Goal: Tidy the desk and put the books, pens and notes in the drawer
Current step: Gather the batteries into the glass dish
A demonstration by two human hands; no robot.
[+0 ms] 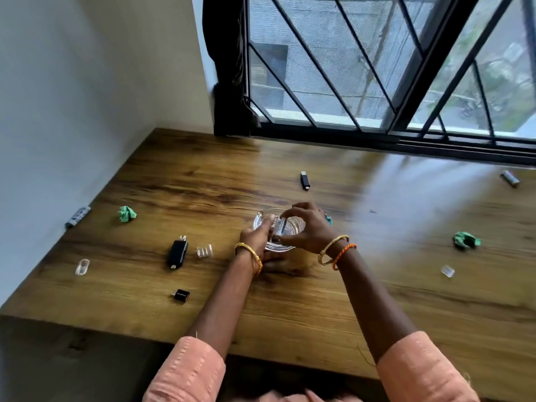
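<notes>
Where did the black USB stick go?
In the head view the black USB stick lies alone on the wooden desk, beyond the glass bowl the hands are at, toward the window.

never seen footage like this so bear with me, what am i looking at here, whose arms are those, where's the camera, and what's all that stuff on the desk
There is no machine here. One camera sits on a person's head and looks down at their own two arms. The left hand grips the side of a clear glass bowl on the wooden desk. The right hand reaches over the bowl; a small clear item shows in the bowl below its fingers. Scattered around lie crumpled green papers, a black USB stick, a black adapter, a small black block, clear plastic caps and two small batteries. A barred window is behind.
</notes>
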